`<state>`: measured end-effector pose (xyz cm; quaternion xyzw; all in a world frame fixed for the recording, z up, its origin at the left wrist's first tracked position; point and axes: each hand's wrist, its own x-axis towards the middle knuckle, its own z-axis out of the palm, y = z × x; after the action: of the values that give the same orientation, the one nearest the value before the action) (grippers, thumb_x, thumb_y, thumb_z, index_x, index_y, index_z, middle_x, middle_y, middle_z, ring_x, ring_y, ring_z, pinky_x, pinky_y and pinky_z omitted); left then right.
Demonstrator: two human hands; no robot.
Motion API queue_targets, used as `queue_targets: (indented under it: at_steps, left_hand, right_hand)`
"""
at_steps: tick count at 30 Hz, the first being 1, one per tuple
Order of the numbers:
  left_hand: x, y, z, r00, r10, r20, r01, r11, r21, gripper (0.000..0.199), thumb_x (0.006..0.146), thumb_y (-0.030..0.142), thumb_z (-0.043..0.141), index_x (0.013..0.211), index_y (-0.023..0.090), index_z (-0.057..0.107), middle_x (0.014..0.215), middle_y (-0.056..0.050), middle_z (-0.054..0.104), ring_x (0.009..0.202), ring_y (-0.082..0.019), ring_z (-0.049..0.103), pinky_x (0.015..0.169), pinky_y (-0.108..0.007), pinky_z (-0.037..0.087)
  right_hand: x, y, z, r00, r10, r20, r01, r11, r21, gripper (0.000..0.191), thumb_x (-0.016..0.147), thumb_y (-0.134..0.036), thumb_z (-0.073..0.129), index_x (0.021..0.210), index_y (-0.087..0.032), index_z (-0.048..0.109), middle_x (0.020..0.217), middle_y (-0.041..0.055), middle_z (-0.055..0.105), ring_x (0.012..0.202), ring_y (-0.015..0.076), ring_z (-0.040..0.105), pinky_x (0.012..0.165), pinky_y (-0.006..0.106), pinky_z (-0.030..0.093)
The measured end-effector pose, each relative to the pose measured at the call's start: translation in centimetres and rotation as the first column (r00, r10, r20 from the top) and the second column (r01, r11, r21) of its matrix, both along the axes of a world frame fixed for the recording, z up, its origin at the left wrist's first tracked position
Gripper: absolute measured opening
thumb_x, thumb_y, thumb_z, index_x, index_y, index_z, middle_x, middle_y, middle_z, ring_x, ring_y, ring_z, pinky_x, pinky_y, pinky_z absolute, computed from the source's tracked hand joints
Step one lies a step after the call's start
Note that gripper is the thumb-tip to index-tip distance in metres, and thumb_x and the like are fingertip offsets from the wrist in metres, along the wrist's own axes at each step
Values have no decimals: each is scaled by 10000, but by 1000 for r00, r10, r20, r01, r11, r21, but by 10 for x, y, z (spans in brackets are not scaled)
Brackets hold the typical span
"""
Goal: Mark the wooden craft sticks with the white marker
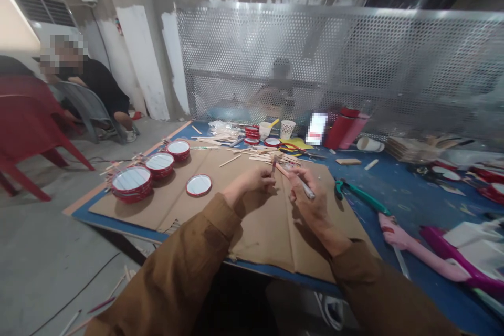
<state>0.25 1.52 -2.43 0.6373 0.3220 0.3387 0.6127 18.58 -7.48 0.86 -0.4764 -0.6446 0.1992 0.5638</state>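
Observation:
My left hand (258,184) is closed on a small dark reddish stick (273,166), held upright over the cardboard sheet (263,236). My right hand (309,194) grips a pen-like tool (306,188) with a pale barrel, slanted so that its front end lies close to the stick. Whether the two touch is too small to tell. Thin wooden sticks (229,160) are scattered behind my hands. A round red-rimmed lid (198,185) lies flat left of my left hand, and red-edged round tins (132,184) stand farther left.
Teal-handled pliers (364,195), a pink glue gun (417,254) and a red bottle (342,128) are on the right of the blue table (397,184). Paper cups (287,129) stand behind. A perforated metal screen (244,63) rises at the back. A person (100,84) sits at far left.

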Motion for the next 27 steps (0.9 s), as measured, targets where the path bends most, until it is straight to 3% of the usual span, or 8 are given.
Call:
queue_targets:
  at_steps: [4, 10, 15, 19, 22, 27]
  left_hand:
    - [-4, -2, 9, 994, 23, -110, -16, 998, 63, 292, 831, 335, 865, 729, 165, 650, 682, 1, 611, 662, -120, 518, 660, -271, 416]
    - [-10, -1, 21, 969, 101, -226, -71, 988, 136, 208, 854, 295, 807, 762, 167, 670, 647, 37, 572, 642, -118, 470, 652, -268, 383]
    - [-11, -1, 22, 970, 81, -230, -48, 988, 144, 149, 867, 263, 746, 797, 168, 655, 653, 45, 588, 622, -113, 485, 661, -264, 386]
    - [-11, 1, 19, 974, 16, -226, 23, 985, 168, 177, 862, 262, 750, 767, 171, 631, 636, 44, 571, 609, -110, 485, 650, -262, 389]
    - [-11, 4, 19, 978, -6, -209, 50, 977, 206, 193, 871, 237, 753, 750, 170, 618, 643, 37, 574, 612, -107, 496, 664, -265, 410]
    - [-10, 7, 18, 977, -31, -209, 69, 982, 178, 273, 921, 299, 805, 753, 163, 638, 690, -8, 648, 654, -128, 573, 690, -282, 457]
  right_hand:
    - [4, 8, -4, 1000, 1, -23, 0, 1000, 7, 672, 954, -918, 626, 1027, -264, 768, 549, -44, 572, 410, 187, 499, 423, 332, 421]
    - [5, 20, -11, 998, 45, -47, -46, 998, -42, 654, 956, -929, 596, 912, -292, 737, 520, -39, 533, 393, 205, 479, 402, 363, 417]
    - [5, 26, -15, 999, -25, 46, 25, 1000, 0, 665, 900, -947, 624, 846, -286, 674, 577, -12, 575, 494, 220, 548, 481, 361, 468]
    - [4, 24, -18, 999, 29, -46, -35, 988, -150, 701, 917, -964, 563, 952, -270, 659, 578, -59, 525, 442, 174, 498, 420, 301, 411]
    - [2, 25, -18, 995, 39, -90, -56, 981, -186, 741, 873, -988, 587, 985, -259, 660, 609, -71, 523, 439, 149, 481, 415, 275, 410]
    - [6, 34, -18, 1000, -11, 15, 12, 996, -89, 652, 937, -903, 574, 951, -259, 673, 661, -23, 595, 561, 194, 575, 531, 305, 497]
